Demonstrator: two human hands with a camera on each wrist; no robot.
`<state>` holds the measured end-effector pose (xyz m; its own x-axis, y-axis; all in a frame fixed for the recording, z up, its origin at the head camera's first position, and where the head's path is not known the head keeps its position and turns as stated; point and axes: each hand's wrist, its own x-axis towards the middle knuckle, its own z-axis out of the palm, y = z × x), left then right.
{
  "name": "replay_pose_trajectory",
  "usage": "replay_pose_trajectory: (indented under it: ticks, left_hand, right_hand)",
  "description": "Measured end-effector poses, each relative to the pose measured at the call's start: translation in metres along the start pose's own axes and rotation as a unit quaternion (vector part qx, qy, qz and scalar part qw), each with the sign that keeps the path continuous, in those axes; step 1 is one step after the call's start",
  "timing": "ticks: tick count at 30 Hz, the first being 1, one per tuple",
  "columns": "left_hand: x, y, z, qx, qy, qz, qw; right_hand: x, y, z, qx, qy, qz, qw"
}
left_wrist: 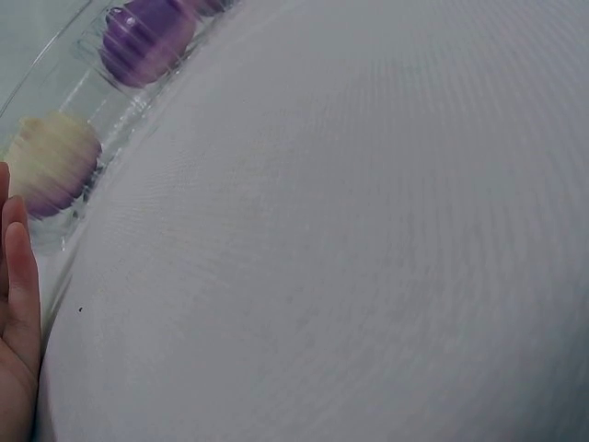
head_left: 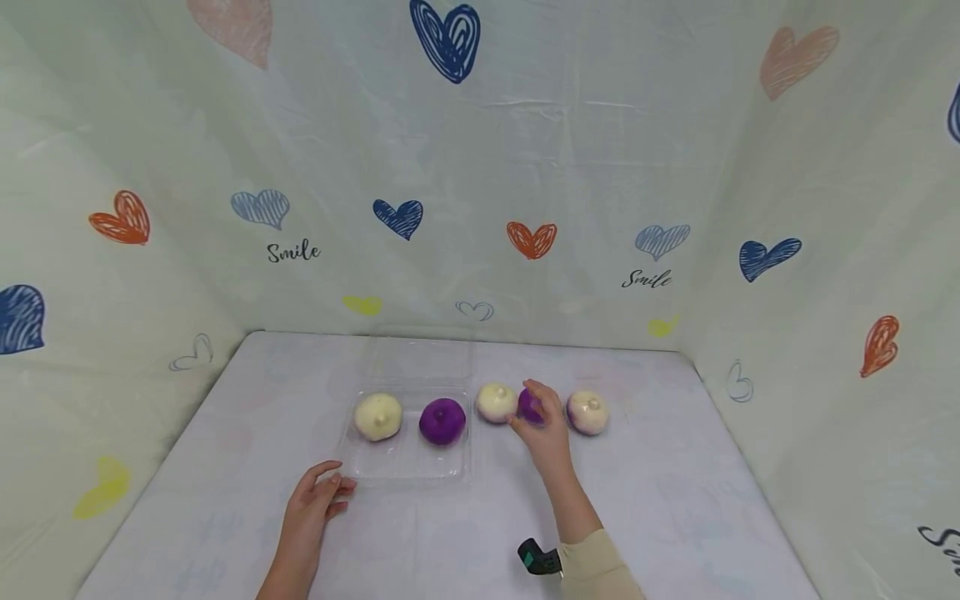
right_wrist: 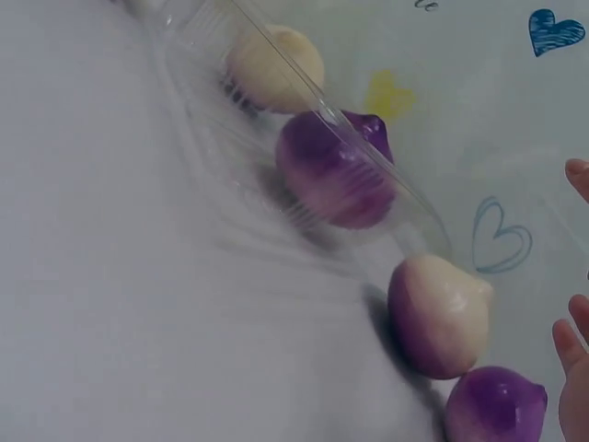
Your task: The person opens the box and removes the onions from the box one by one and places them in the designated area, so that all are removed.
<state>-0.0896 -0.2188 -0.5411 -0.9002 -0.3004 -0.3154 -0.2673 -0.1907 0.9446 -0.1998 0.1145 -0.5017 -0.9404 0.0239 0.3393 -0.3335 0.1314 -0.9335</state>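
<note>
Head view: right hand (head_left: 547,427) spreads wide, likely to fit the round glossy purple bulb (head_left: 530,407) within its span; relaxed left hand (head_left: 318,498) perhaps steadies the clear rectangular plastic box (head_left: 408,468) just ahead

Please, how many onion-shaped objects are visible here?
5. In the clear container: the left pale one, the right purple one. To its right: the next pale one, the outer purple one partly hidden by the right hand, the rightmost pale one.
</note>
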Motion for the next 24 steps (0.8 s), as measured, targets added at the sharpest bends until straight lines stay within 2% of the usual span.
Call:
replay_pose_trajectory:
  ticks: [3,8,10,13,17,20,24]
  left_hand:
    - [0.0,0.0,0.0,0.0,0.0,0.003,1.0]
    - [0.0,0.0,0.0,0.0,0.001,0.003,1.0]
    - [0.0,0.0,0.0,0.0,0.002,0.002,1.0]
    - [0.001,-0.001,0.0,0.002,0.002,0.001,1.0]
    - [0.001,0.0,0.0,0.01,0.004,-0.001,0.9999]
    - [0.0,0.0,0.0,0.011,0.007,-0.001,0.9999]
    - [0.0,0.001,0.0,0.011,0.005,0.0,0.9999]
  right_hand:
    - [-0.002,-0.003,0.012,0.014,-0.017,-0.005,0.9998]
    - [-0.007,-0.027,0.029,0.026,-0.046,-0.019,0.9984]
    - [-0.01,-0.036,0.034,0.028,-0.062,-0.015,0.9976]
    - [-0.012,-0.037,0.042,0.045,-0.086,0.0,0.9953]
    - [-0.014,-0.031,0.052,0.054,-0.11,0.002,0.9925]
    - [-0.012,-0.017,0.06,0.057,-0.123,0.0,0.9907]
    - [-0.008,-0.002,0.069,0.031,-0.14,0.013,0.9896]
